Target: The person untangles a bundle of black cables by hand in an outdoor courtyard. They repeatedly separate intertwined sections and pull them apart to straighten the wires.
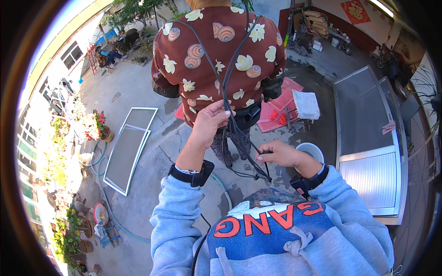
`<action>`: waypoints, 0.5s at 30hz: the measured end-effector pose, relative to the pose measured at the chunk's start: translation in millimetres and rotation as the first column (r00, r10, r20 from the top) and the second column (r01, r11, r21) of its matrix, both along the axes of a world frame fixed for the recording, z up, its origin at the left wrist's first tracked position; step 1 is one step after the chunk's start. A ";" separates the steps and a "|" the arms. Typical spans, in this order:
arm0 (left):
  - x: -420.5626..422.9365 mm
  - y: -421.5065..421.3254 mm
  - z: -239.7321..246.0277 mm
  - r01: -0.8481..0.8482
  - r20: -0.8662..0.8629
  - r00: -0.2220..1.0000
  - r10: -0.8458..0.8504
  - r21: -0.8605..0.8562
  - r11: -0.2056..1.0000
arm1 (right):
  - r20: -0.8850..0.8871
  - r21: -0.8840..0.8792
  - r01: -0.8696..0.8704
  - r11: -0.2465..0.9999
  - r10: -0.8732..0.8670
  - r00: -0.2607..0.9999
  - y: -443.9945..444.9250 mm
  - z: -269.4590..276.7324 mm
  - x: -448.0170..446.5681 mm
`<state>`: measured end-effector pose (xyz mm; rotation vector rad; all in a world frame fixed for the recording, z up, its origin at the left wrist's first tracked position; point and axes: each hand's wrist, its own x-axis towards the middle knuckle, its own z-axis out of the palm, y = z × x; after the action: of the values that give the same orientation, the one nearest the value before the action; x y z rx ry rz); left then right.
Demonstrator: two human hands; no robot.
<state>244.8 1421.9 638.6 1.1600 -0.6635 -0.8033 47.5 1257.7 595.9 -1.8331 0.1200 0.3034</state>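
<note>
A person [221,45] in a maroon flower-patterned jacket stands directly before me, back turned. Black cables [225,82] run down from both shoulders and gather at the middle of the back. My left hand [210,122] pinches this bundle between thumb and fingers at waist height. Lower and to the right, my right hand [278,156] grips one strand near the loose, looped ends of the cables, which hang between my hands and my chest. A black pouch or device [249,115] sits at the person's waist, just right of the bundle.
Framed screens [129,148] lie on the concrete at left, near a hose [115,219] and potted plants [107,134]. At right stand a white bucket [310,151], a stool with a white cloth [306,104], red mats [267,120] and leaning screen doors [362,114]. Another person [107,58] sits far left.
</note>
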 end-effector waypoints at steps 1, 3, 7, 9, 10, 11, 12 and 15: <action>0.1 0.0 1.6 -0.049 0.033 0.998 0.049 -0.010 0.999 | 0.010 -0.036 -0.055 0.998 0.056 0.998 0.8 -4.3 -0.5; 0.0 1.8 3.3 -0.172 0.022 0.985 0.172 -0.030 0.985 | 0.007 -0.139 -0.117 0.983 0.119 0.993 9.1 -16.5 1.0; 3.3 11.2 -8.1 -0.098 -0.030 0.995 0.095 -0.108 0.989 | -0.100 0.110 -0.078 0.991 0.089 0.991 30.7 -34.4 8.8; 2.4 17.6 -24.0 -0.042 -0.053 0.998 0.035 -0.122 0.992 | -0.030 0.307 -0.113 0.945 0.128 0.991 38.8 -33.6 11.2; -1.3 22.4 -34.2 -0.013 -0.078 0.997 0.004 -0.107 0.994 | -0.001 0.415 -0.109 0.903 0.121 0.993 41.9 -30.8 12.4; -6.5 29.7 -44.8 0.047 -0.091 0.994 -0.062 -0.155 0.987 | 0.009 0.510 -0.103 0.854 0.115 0.993 44.3 -26.7 12.9; -14.2 41.0 -55.3 0.106 -0.074 0.991 -0.112 -0.084 0.991 | -0.006 0.604 -0.072 0.793 0.096 0.995 44.8 -21.6 14.0; -47.8 75.2 -86.7 0.457 0.029 0.888 -0.458 0.043 0.888 | 0.106 0.812 -0.072 0.579 -0.025 0.994 42.8 -7.6 19.9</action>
<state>196.9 1497.1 551.9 1.0641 -0.9802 -1.1973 67.4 1300.5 588.4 -0.9016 -0.1166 0.2197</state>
